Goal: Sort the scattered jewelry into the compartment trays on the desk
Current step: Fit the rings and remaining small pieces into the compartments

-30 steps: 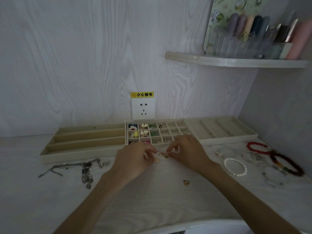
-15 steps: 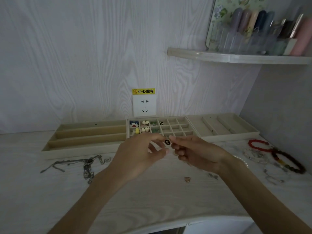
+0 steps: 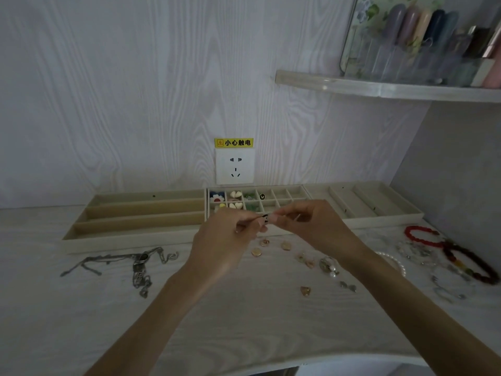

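Observation:
My left hand (image 3: 225, 240) and my right hand (image 3: 311, 226) meet above the desk, both pinching a small black-and-white charm (image 3: 265, 219) between their fingertips. Just behind them lies the small-grid tray (image 3: 295, 191), with flower, heart and green pieces in its left cells and a black charm (image 3: 262, 197) in one cell. Gold charms (image 3: 257, 252) lie scattered on the desk under my hands, one gold charm (image 3: 305, 291) nearer me. A long-slot tray (image 3: 135, 213) sits left, a wide-slot tray (image 3: 379, 204) right.
Silver chains (image 3: 141, 267) lie at the left of the desk. Red and dark bead bracelets (image 3: 461, 256), a pearl bracelet (image 3: 395, 263) and clear ones lie at the right. A wall socket (image 3: 234, 166) is behind the trays; a shelf (image 3: 379, 86) with bottles hangs upper right.
My hands lifted off the desk with the black-and-white charm and now hold it together a little higher, in front of the grid tray. The camera tilted up slightly.

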`<state>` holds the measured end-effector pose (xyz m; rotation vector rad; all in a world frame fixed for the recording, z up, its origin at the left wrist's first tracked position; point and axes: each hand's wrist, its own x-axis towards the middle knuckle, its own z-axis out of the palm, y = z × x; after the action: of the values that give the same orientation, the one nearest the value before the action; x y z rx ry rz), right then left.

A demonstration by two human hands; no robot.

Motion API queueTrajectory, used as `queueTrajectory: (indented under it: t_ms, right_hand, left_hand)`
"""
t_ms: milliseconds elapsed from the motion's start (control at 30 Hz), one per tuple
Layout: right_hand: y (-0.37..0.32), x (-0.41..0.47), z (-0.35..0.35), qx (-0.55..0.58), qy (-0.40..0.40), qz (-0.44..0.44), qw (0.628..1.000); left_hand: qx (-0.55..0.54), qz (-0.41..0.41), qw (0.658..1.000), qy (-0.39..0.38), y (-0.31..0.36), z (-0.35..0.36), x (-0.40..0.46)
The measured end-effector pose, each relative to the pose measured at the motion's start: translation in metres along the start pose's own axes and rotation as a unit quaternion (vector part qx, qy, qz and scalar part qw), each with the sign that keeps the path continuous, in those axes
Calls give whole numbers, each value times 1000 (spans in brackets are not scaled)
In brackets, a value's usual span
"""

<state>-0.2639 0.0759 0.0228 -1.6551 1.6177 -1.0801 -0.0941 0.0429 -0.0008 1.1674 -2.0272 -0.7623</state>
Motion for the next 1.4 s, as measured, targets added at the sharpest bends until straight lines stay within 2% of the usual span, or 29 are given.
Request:
queueTrajectory:
  t_ms: [100,200,300,367,433,600,700,1033,1300,1400]
  right_hand:
    - [3,8,4,-31,14,-47,998]
    - [8,28,0,-88,42,-74,992]
    - [20,62,-19,-194,87,-98,972]
    - [28,87,-28,-252,73,-100,960]
    - [36,107,-28,-304,39,-103,946]
    - [45,134,-12,-393,-17,-100,914]
    - [49,139,-3,-417,-22,-98,903]
    - [46,145,10,-482,-25,-90,871]
    - [44,145,9,-486,-32,-87,869]
    - [42,142,3,-469,-32,-87,879]
  left_hand:
    - [22,7,1000,3,-5,2,8]
    - [89,9,996,-1,-17,-6,20]
    - [182,-25,980,77,-41,-25,27]
    - [241,-54,960,128,-61,-34,28]
    - [266,-82,951,139,-74,-37,29]
    - [241,-71,961,117,-78,-34,27]
    - [213,-63,968,117,-78,-35,25]
    - [230,-59,964,116,-80,-33,25]
    - [258,-74,956,122,-76,-36,24]
    - [230,-52,959,159,-68,-39,26]
